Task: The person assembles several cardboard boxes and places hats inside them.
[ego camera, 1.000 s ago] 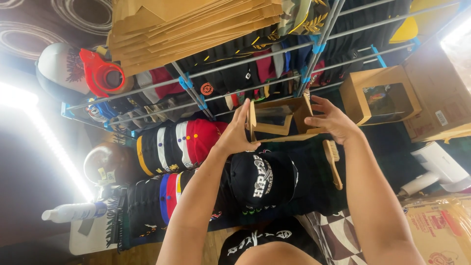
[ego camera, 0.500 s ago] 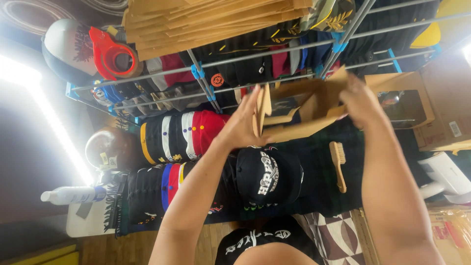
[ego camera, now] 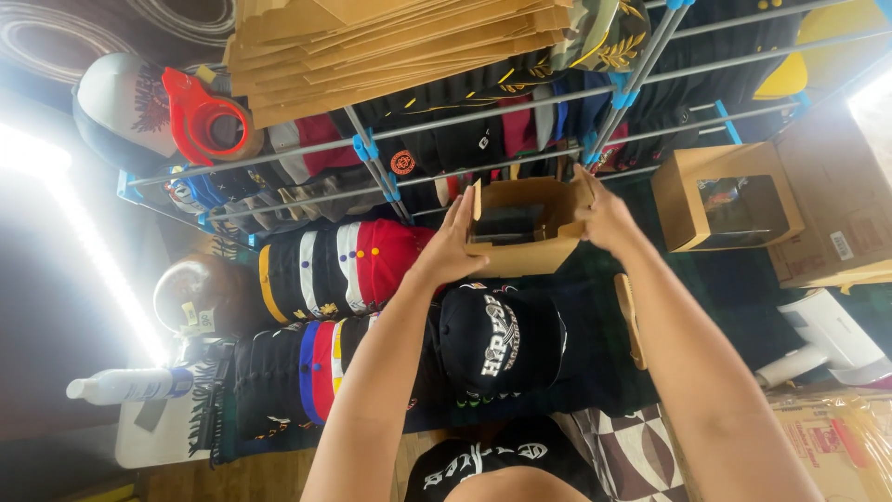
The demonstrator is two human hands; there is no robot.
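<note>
Brown cardboard fills my grip — a small box [ego camera: 526, 228] with a dark window panel, held up between both hands in front of the metal rack [ego camera: 520, 130]. My left hand [ego camera: 452, 249] presses flat against its left side flap, fingers straight; my right hand [ego camera: 606, 216] clamps the right end, thumb on the near face. The box's upper edge sits just beside the rack's lower rails, with little room above; below it there is open room over the black cap [ego camera: 500, 336] lying on the dark cloth. The box is plain tan, flaps standing open at the left. A matching windowed box [ego camera: 725, 195] stands to the right, near a larger carton [ego camera: 836, 214] bearing a small white label. Flat cardboard sheets [ego camera: 390, 46] are stacked on top of the rack — rows of folded caps [ego camera: 334, 265] lie at my left.
</note>
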